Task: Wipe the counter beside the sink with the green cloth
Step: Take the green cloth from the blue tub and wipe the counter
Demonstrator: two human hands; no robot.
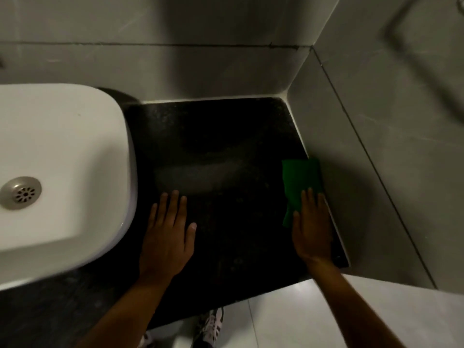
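Note:
A black speckled counter (221, 136) runs from the white sink (62, 156) on the left to the grey tiled wall on the right. The green cloth (300, 179) lies flat at the counter's right edge, against the wall. My right hand (312, 227) presses flat on the near part of the cloth, fingers together and pointing away from me. My left hand (168, 234) rests palm down on the bare counter beside the sink, fingers slightly spread, holding nothing. A paler smear crosses the counter's middle.
Grey tiled walls (376, 146) close the counter at the back and the right. The sink has a metal drain (21, 193). Below the counter's front edge are pale floor tiles (288, 315) and my shoes (211, 327).

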